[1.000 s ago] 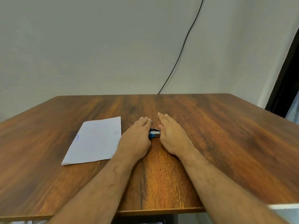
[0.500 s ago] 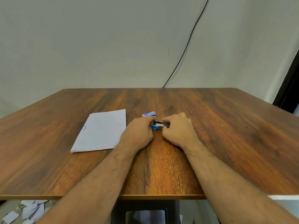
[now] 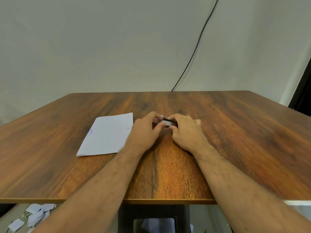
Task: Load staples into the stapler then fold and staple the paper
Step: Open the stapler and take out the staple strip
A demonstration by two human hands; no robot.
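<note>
A small stapler (image 3: 167,122) with a metal top is held just above the wooden table (image 3: 235,132) near its middle, gripped from both sides. My left hand (image 3: 144,132) pinches its left end with thumb and fingers. My right hand (image 3: 186,132) pinches its right end. Most of the stapler is hidden by my fingers. A sheet of white paper (image 3: 107,135) with a small blue circle mark lies flat to the left of my left hand. The staple box is hidden behind my hands.
A black cable (image 3: 195,47) runs down the wall behind the table's far edge. Several folded paper pieces (image 3: 32,216) lie on the floor at the lower left. A dark frame (image 3: 303,91) stands at the right.
My hands went from lying flat beside the stapler to curling around it and lifting it. The small staple box seen half a second ago is now hidden behind my hands.
</note>
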